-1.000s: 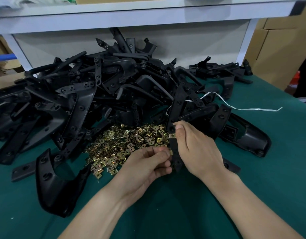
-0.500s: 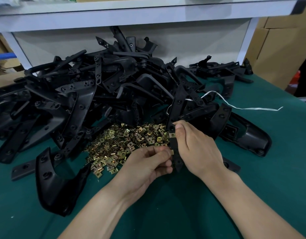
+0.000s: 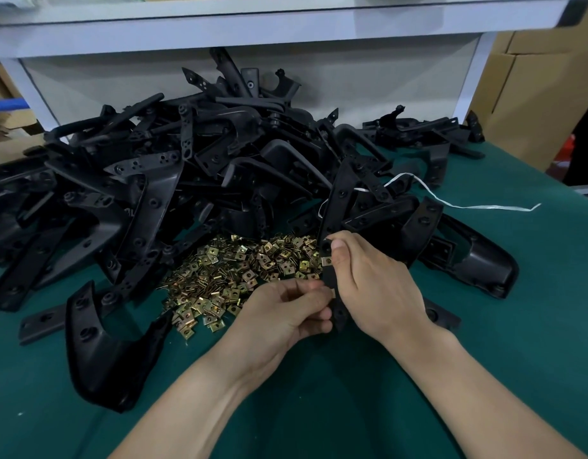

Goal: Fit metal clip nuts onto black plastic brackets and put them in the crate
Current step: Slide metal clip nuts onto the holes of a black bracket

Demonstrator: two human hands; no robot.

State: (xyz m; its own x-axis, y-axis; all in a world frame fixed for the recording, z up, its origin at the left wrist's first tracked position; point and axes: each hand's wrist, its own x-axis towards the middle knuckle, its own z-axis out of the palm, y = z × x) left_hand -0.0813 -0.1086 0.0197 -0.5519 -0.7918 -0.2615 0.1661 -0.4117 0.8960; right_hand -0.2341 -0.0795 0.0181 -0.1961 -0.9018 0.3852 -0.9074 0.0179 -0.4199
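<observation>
Left hand (image 3: 286, 313), right hand (image 3: 375, 286) stay gripping bracket (image 3: 336, 210) over green tabletop (image 3: 484, 332) under shelf (image 3: 286, 31).

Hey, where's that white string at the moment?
In the head view the white string lies on the green table, right of centre: one end runs into the bracket pile, the other trails right, beyond the right hand.

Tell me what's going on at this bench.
A person is fitting metal clips. The right hand grips a black bracket roughly upright, thumb beside a clip already on its edge. The left hand pinches the bracket lower down, apparently seating another; its fingers hide that. Loose clips and a heap of brackets lie on the green table behind. No crate shows.
</observation>
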